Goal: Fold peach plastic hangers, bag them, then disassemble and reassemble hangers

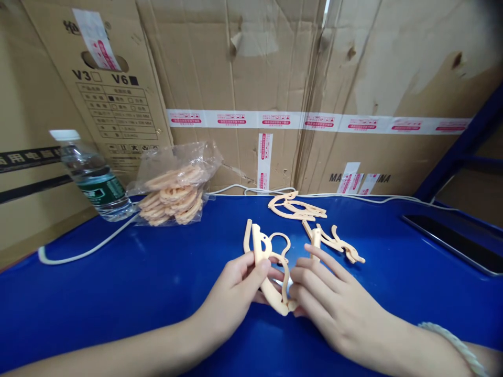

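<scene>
A beige plastic folding hanger is held up just above the blue table, its curved hook pointing away from me. My left hand pinches its left side between thumb and fingers. On the other side, my right hand has its fingers curled at the hanger's lower right end, with the index finger raised. A beige arm piece stands up behind those fingers; where it joins is hidden. Beyond the hands lie more beige hangers, one folded hanger at the back and another hanger to the right.
A clear plastic bag of several beige hangers sits at the back left, beside a water bottle. A black phone lies at the right. A white cable runs along the back. Cardboard boxes wall the blue table.
</scene>
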Demonstrator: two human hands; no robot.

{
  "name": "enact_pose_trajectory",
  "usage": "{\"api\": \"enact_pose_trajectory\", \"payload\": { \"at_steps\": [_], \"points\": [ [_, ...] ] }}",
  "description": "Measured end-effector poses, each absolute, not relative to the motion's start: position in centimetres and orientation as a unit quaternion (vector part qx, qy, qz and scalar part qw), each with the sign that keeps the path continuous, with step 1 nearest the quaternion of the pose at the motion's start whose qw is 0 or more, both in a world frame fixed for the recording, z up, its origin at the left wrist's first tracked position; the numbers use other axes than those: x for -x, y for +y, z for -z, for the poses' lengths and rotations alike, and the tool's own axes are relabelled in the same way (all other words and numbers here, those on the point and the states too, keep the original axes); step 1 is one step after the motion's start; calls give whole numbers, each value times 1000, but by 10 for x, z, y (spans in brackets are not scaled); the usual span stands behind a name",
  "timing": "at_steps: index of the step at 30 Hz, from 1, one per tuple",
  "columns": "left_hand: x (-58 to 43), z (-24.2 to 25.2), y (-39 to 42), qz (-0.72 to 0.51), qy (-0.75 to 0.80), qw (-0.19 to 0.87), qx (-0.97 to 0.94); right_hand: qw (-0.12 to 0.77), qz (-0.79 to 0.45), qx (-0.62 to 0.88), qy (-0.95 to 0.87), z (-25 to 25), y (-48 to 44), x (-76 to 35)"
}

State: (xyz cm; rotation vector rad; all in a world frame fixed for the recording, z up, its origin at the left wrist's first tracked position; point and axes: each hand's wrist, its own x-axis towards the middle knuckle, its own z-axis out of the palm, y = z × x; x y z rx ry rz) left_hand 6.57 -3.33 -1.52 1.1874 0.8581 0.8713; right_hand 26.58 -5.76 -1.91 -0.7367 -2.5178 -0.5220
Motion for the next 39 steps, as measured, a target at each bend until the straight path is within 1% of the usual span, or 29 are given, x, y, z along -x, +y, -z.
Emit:
{"api": "enact_pose_trajectory", "payload": {
  "at_steps": [3, 5, 8, 12, 15, 17, 21, 25, 33, 39],
  "points": [
    [-66, 16, -33, -385, 393, 661, -511, 213, 172, 320, -907, 20, -54, -266],
    [-66, 17, -32, -387, 396, 663, -504, 207, 172, 326, -906, 19, -53, -266],
    [-65, 17, -30, -387, 398, 673, -489, 222, 169, 309, -909, 17, -53, -267],
    [-64, 15, -25, -408, 407, 695, -429, 257, 208, 264, -906, 12, -51, -274],
    [-63, 14, -23, -414, 397, 706, -415, 296, 151, 281, -901, 7, -38, -290],
    [-63, 14, -23, -403, 385, 710, -430, 304, 110, 313, -893, 3, -27, -303],
    [-62, 15, -24, -394, 380, 710, -443, 251, 81, 308, -914, -4, -14, -316],
    [-62, 16, -25, -395, 386, 712, -434, 204, 12, 288, -936, 1, -13, -312],
    [-61, 16, -22, -388, 381, 713, -442, 211, -61, 314, -924, 14, -9, -307],
    [-62, 16, -23, -383, 389, 709, -447, 195, -50, 347, -916, 9, -13, -305]
  ]
}}
